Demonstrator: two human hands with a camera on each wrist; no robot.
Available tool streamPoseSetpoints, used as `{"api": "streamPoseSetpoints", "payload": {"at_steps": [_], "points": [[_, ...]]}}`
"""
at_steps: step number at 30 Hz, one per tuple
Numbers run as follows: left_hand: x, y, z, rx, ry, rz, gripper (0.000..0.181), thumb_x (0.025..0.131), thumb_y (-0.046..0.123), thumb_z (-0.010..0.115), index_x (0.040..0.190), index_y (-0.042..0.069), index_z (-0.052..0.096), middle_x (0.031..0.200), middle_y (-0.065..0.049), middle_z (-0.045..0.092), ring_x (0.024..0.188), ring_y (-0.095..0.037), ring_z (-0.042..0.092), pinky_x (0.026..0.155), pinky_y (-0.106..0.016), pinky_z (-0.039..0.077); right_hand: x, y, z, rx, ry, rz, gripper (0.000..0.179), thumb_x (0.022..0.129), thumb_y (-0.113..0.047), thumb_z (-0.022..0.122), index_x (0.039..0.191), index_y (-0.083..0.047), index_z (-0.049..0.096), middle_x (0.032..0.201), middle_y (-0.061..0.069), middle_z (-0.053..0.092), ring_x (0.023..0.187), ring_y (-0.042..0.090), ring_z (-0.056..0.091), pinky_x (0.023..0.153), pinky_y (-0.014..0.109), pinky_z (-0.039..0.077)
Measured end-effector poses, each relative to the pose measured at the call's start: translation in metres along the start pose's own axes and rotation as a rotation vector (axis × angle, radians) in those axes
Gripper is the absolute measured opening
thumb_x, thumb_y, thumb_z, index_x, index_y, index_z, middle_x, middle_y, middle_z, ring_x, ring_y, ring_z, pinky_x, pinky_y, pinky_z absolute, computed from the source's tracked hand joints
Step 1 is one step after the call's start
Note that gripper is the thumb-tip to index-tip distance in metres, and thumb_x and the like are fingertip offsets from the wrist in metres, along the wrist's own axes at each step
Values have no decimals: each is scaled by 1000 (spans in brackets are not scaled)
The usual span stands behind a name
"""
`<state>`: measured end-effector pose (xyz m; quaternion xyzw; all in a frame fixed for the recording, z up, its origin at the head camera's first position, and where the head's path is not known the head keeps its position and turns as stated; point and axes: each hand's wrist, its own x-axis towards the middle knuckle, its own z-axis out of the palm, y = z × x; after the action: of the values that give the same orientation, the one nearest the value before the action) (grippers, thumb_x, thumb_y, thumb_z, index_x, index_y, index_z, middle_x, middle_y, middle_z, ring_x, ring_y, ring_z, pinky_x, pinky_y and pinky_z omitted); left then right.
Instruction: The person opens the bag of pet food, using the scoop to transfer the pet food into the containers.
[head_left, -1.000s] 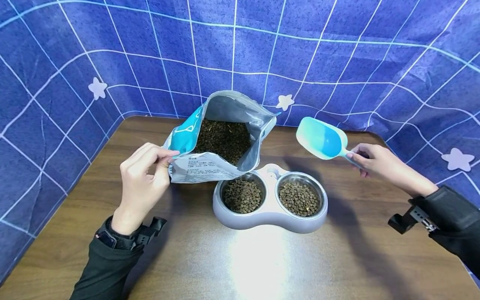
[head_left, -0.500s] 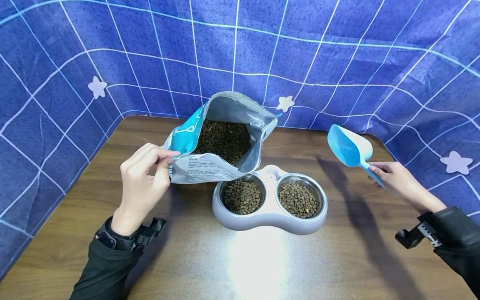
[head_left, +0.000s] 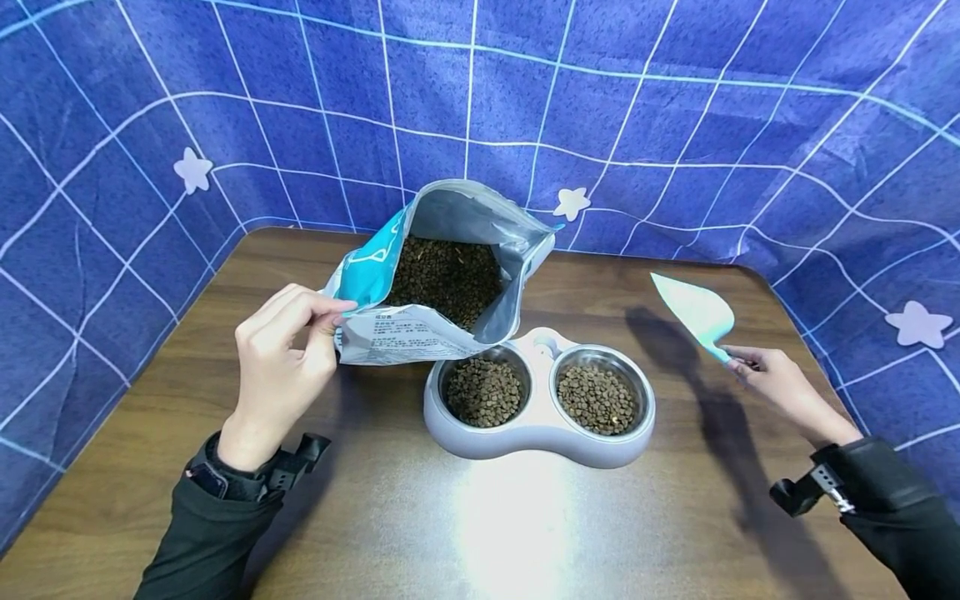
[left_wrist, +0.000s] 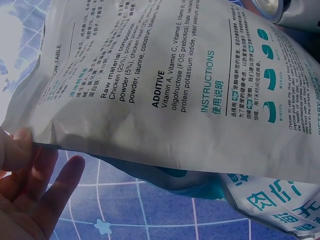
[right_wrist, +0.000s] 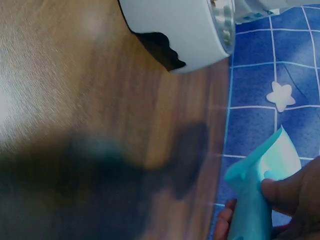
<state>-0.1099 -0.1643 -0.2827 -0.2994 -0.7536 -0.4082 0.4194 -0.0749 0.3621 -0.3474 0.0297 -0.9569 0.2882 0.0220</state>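
My left hand (head_left: pixel 283 362) pinches the near left corner of an open pet food bag (head_left: pixel 408 335) between thumb and fingers. The bag stands with its silver mouth spread wide, and brown kibble (head_left: pixel 447 279) shows inside. In the left wrist view the bag's printed back panel (left_wrist: pixel 165 100) fills most of the frame, with the thumb and fingers at its edge. Off to the right, my right hand (head_left: pixel 780 383) grips the handle of a light blue scoop (head_left: pixel 693 308). The scoop is held above the table with its hollow turned from the head view. In the right wrist view, fingers wrap the scoop handle (right_wrist: pixel 252 205).
A double feeding bowl (head_left: pixel 536 442) stands in front of the bag, and both its metal bowls hold kibble (head_left: pixel 597 398). The bag's front edge overhangs the left bowl. A blue grid-patterned cloth (head_left: pixel 510 92) with white stars rises along the back and sides of the wooden table (head_left: pixel 375 500).
My right hand has moved right and lower, away from the bag, and the scoop has turned so its hollow no longer faces the head view. The left hand and bag have hardly moved.
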Motion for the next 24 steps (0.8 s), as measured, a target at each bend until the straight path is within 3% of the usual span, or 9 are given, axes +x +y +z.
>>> {"api": "streamPoseSetpoints", "payload": {"at_steps": [5, 11, 14, 18, 24], "points": [[1, 0, 0, -1, 1, -3, 17, 82, -9, 54, 82, -4, 70, 69, -12, 63, 61, -15, 47, 60, -21, 31, -2, 3, 10, -30, 41, 33, 30, 93, -4, 54, 114, 17, 57, 74, 14, 60, 62, 5, 48, 53, 25, 39], [1, 0, 0, 1, 5, -4, 16, 82, -9, 55, 81, -4, 70, 69, -12, 64, 61, -16, 48, 60, -22, 32, -2, 5, 20, -61, 14, 93, 32, 94, -9, 56, 117, 13, 58, 68, 2, 46, 57, 12, 42, 51, 29, 35], [2, 0, 1, -3, 12, -5, 16, 81, -9, 55, 80, -4, 70, 69, -12, 64, 61, -16, 48, 61, -21, 33, -1, 6, 25, -80, 15, 110, 32, 93, -10, 57, 116, 12, 59, 70, 4, 49, 61, 17, 46, 55, 31, 36], [3, 1, 1, -9, 14, -8, 16, 81, -9, 54, 80, -5, 69, 69, -12, 64, 61, -17, 49, 61, -20, 32, 0, 6, 32, -87, 28, 105, 31, 91, -9, 59, 115, 10, 60, 76, 8, 54, 67, 22, 49, 59, 33, 37], [2, 0, 0, -13, 1, -8, 16, 82, -8, 54, 81, -4, 70, 69, -12, 63, 62, -16, 48, 61, -21, 33, 2, 6, 40, -106, 47, 66, 28, 90, -6, 61, 113, 9, 61, 73, 6, 48, 66, 22, 45, 59, 34, 34]]}}
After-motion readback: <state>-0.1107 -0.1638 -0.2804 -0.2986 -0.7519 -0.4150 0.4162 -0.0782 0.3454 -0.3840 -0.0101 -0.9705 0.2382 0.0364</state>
